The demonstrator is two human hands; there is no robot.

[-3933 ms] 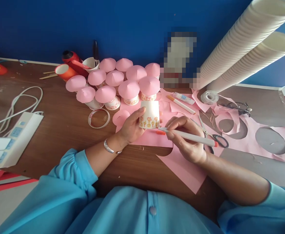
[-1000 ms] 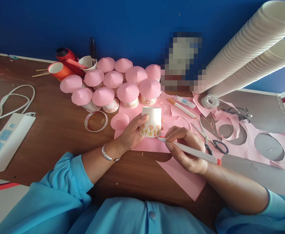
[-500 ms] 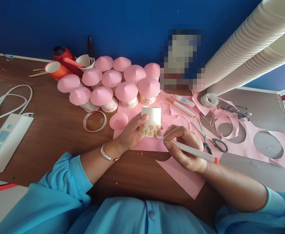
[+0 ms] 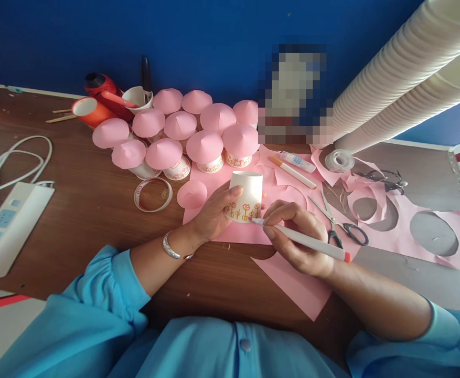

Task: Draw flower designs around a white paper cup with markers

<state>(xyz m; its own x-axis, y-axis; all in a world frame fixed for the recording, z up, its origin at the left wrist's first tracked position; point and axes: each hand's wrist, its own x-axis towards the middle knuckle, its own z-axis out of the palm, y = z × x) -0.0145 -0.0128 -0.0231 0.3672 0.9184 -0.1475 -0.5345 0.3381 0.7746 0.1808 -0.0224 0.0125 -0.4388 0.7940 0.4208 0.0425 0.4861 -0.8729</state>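
Note:
My left hand (image 4: 218, 212) is closed around a white paper cup (image 4: 248, 188), which stands out over pink paper. Flowers in orange and yellow are drawn round the cup's lower part. In my right hand (image 4: 298, 236) is a white marker pen (image 4: 308, 242) with a red end; its tip meets or nearly meets the cup near the bottom edge. Beyond the cup are several paper cups topped with pink paper cones (image 4: 204, 147). A loose pink cone (image 4: 192, 194) lies beside my left hand. Scissors (image 4: 334, 223) lie right of my right hand.
Pink paper with round holes (image 4: 403, 244) spreads to the right, with a tape roll (image 4: 339, 160) and an orange-capped marker (image 4: 292, 172) behind. Tall cup stacks (image 4: 395, 68) lean at the back right. At left are a power strip (image 4: 15, 226) and a cut paper ring (image 4: 153, 195).
The cup has turned slightly in my left hand, so the drawn flowers have shifted. My right hand keeps the marker near the cup's lower edge, almost unmoved.

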